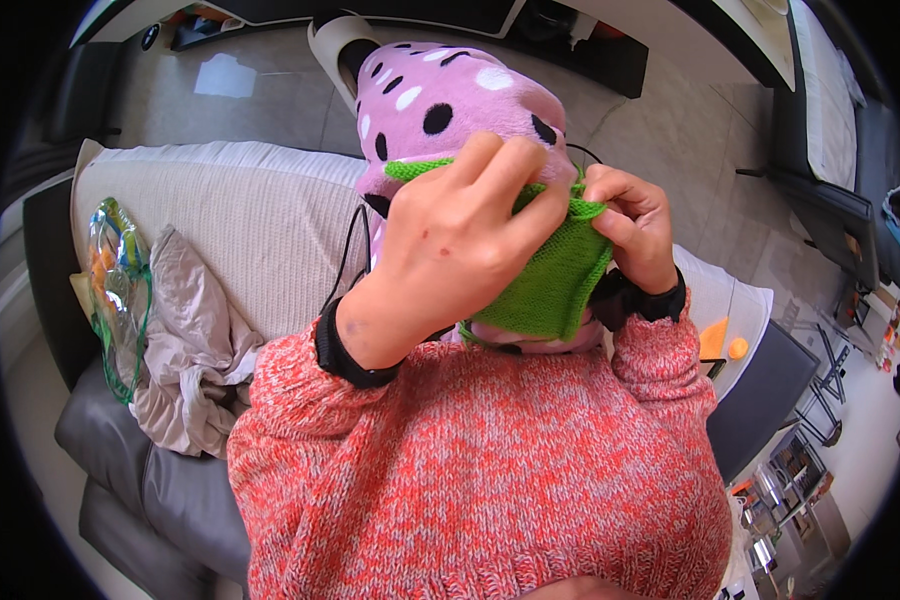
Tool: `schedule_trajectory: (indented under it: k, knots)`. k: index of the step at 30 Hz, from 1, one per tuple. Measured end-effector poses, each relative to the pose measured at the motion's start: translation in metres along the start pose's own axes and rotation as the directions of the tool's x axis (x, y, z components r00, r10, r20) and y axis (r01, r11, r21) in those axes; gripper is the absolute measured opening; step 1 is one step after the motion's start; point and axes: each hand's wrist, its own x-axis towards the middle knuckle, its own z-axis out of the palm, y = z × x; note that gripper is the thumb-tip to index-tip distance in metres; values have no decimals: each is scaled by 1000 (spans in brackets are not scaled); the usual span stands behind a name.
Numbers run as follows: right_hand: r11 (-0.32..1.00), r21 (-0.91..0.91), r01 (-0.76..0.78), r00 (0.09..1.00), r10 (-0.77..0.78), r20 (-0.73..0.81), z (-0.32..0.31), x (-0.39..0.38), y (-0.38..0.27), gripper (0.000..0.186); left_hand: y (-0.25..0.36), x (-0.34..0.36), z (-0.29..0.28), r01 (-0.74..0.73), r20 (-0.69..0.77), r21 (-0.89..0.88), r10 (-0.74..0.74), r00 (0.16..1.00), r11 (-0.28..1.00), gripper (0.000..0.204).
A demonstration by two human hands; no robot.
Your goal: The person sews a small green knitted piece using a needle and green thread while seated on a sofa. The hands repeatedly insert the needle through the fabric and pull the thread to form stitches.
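A bright green knitted piece (555,280) hangs between my hands over my lap. My left hand (460,240) has its back turned up and its fingers curled over the upper edge of the knitting; the fingertips are hidden behind the knuckles. A narrow green strip of the same knit sticks out to the left of that hand. My right hand (635,220) pinches the upper right corner between thumb and fingers. Whether a needle or hook is in the stitches, I cannot tell. Beneath lies a pink blanket (438,85) with black and white spots, draped over my legs.
I sit on a dark leather sofa (195,505) with a cream ribbed cover (270,200). At the left lie a clear plastic bag (120,290) with green edging and a crumpled beige cloth (190,340). A black cord runs beside the blanket. Small orange items (737,348) lie at the right.
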Motion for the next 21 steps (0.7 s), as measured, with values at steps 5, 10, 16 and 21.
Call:
schedule_trajectory:
  k: [5, 10, 16, 21]
  knots:
    - [998, -59, -35, 999, 33, -34, 0, -1, -2, 8, 3, 1, 9, -21, -78, 45, 24, 997, 999, 20]
    - [993, -92, -67, 994, 59, -91, 10, -3, -11, 11, 4, -3, 5, 77, -83, -172, -92, 992, 982, 20]
    - [836, -537, 109, 945, -255, -204, 34, -8, -38, 15, -3, -4, 1, 89, -66, -252, -109, 992, 964, 19]
    - [452, -801, 392, 878, -445, 178, 38, -6, -51, 22, -10, -2, 3, 81, -69, -306, -107, 992, 949, 19]
